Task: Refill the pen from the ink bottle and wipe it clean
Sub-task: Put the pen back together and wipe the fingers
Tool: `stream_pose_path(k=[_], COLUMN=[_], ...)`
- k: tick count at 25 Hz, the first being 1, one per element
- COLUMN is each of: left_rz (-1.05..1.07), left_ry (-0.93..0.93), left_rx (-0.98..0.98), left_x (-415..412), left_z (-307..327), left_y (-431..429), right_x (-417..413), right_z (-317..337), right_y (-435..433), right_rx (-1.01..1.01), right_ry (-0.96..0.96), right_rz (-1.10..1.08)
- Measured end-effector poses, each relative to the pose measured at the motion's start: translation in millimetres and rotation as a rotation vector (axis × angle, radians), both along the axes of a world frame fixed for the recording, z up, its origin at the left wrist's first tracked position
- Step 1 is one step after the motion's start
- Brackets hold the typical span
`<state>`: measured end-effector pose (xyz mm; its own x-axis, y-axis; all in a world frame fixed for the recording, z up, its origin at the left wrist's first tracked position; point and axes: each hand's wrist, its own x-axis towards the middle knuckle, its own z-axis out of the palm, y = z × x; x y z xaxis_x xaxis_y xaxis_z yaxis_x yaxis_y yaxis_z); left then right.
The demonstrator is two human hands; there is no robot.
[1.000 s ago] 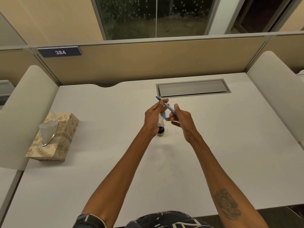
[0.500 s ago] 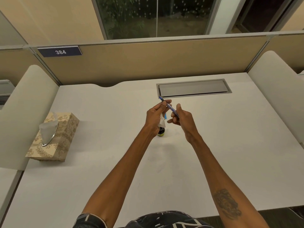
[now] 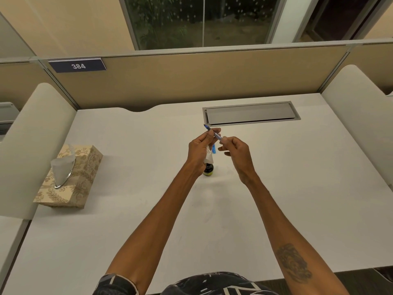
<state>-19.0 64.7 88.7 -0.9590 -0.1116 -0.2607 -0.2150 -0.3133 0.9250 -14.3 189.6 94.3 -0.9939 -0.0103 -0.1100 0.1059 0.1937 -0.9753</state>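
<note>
Above the smooth white desk (image 3: 276,188), 1 slim blue pen (image 3: 213,133) slants between 2 hands: the left hand (image 3: 200,149) pinches its far end while clutching 1 crumpled white tissue (image 3: 209,155), and the right hand (image 3: 238,149) grips its near end. Just below them stands 1 small dark glass ink bottle (image 3: 208,169), and 1 floral cardboard tissue box (image 3: 70,177) sits far left.

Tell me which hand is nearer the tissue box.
Left. The left hand is over the middle of the desk, holding the blue pen and a tissue wad, with the tissue box off to its left. The right hand is further right, also on the pen.
</note>
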Motion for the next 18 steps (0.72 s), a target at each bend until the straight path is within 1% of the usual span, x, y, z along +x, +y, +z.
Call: stream_pose_path(k=[4,9,11,14,18], left_rz=[-0.043,-0.061,-0.062,-0.071,-0.086], left_ry=[0.052,0.06,0.066,0.056,0.028], left_rx=[0.0,-0.009,-0.007,-0.015,-0.033], left_x=[1,-1,0,-3,-2], left_z=[-1,-5,-6,-6,-7], left_y=[2,-1,-1,-3,-3], right_x=[-3,-5,-4,-2,-8], right_z=[-2,0,-2,-7,-10], right_y=[-7,-6,-4,3,13], right_rx=[0.01,-0.022,-0.014,0.052,0.096], right_ry=[-0.093,-0.204,-0.17,-0.05,0.068], right_rz=[-0.023,0.029,0.066,0.148,0.18])
